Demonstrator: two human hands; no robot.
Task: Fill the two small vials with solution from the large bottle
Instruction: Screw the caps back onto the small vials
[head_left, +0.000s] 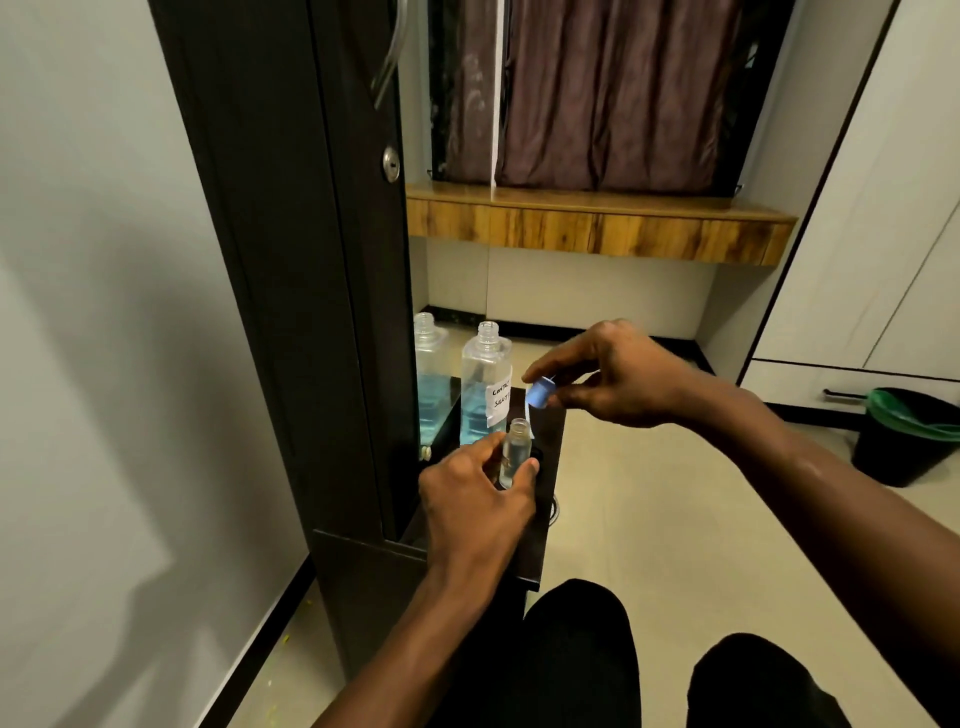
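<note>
A large clear bottle (484, 384) with blue solution in its lower half and a white handwritten label stands uncapped on a narrow dark shelf (543, 525). My left hand (475, 499) grips a small clear vial (514, 449) upright just in front of the bottle; the vial's mouth is uncovered. My right hand (618, 376) pinches a small blue cap (540, 391) a little above and to the right of the vial. A second vial is not visible.
A mirror (441, 291) left of the bottle shows its reflection. A dark cabinet door (291, 260) stands to the left. A black bin (911, 436) with a green liner sits on the floor at right. My knees (576, 654) are below the shelf.
</note>
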